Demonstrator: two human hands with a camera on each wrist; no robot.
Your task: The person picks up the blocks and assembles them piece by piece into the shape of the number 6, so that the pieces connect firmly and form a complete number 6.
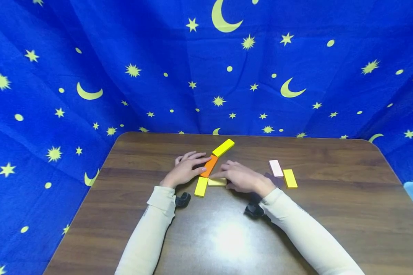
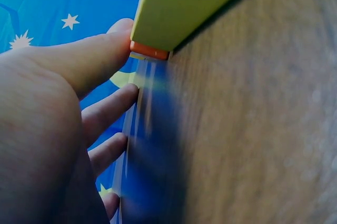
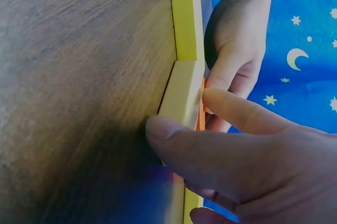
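Observation:
A line of flat blocks lies on the table: a yellow block (image 1: 223, 148) at the back, an orange block (image 1: 211, 165) in the middle and another yellow block (image 1: 201, 186) in front. Beside the joint of the orange and front yellow blocks, a cream block (image 1: 217, 182) lies crosswise. My left hand (image 1: 186, 169) rests at the left of the line, fingers extended, thumb and index fingertip touching the orange block. With thumb and index finger, my right hand (image 1: 242, 177) pinches the cream block; in the right wrist view the thumb (image 3: 168, 129) presses its end.
Right of my right hand lie a pale pink block (image 1: 276, 168) and a yellow block (image 1: 290, 178). Dark devices sit at both wrists. Behind the wooden table (image 1: 330, 214) hangs a blue curtain (image 1: 179, 88) with stars and moons.

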